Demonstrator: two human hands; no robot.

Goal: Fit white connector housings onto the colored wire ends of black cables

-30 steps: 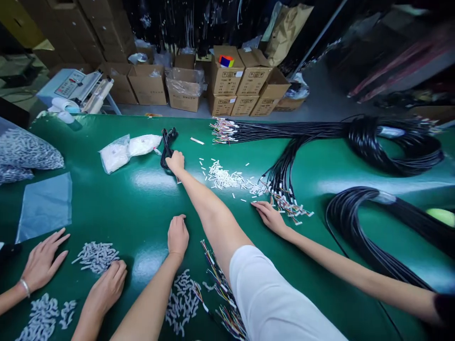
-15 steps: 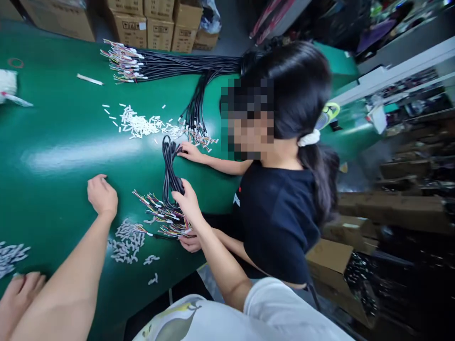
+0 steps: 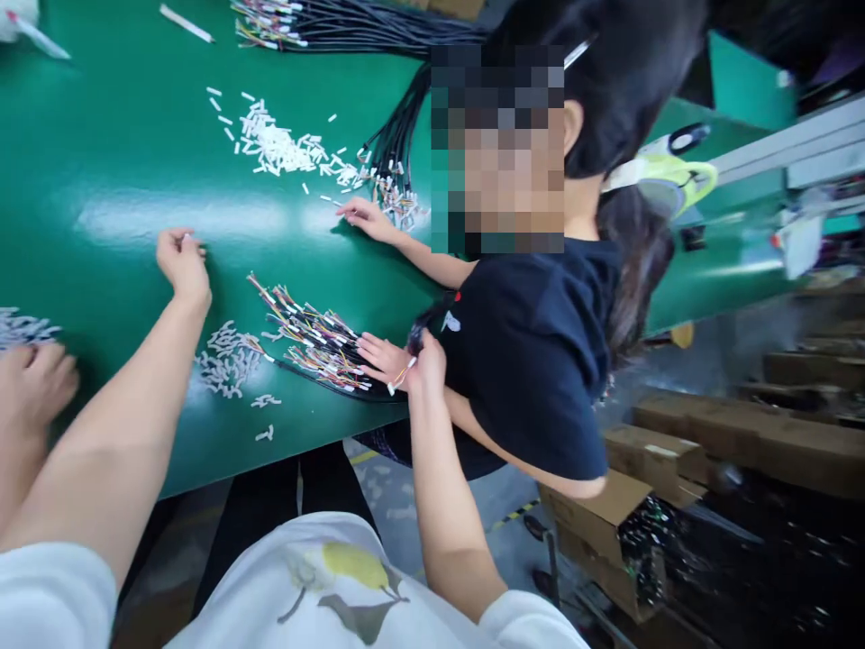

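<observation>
Fingers of the left hand (image 3: pixel 184 266) curl over the desk (image 3: pixel 114 144); whether they hold anything, I cannot tell. Wires (image 3: pixel 314 335) lie farther right, then comes the right hand (image 3: pixel 431 362), its grip closed on a cable (image 3: pixel 414 336), lifted but not yet set down.

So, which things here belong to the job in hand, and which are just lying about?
Job, it seems:
cable end in the right hand
wires at a co-worker's near hand
white pieces by the co-worker's far hand
grey pieces beside the left forearm

Lying about, apparently:
white stick
cardboard boxes
</observation>
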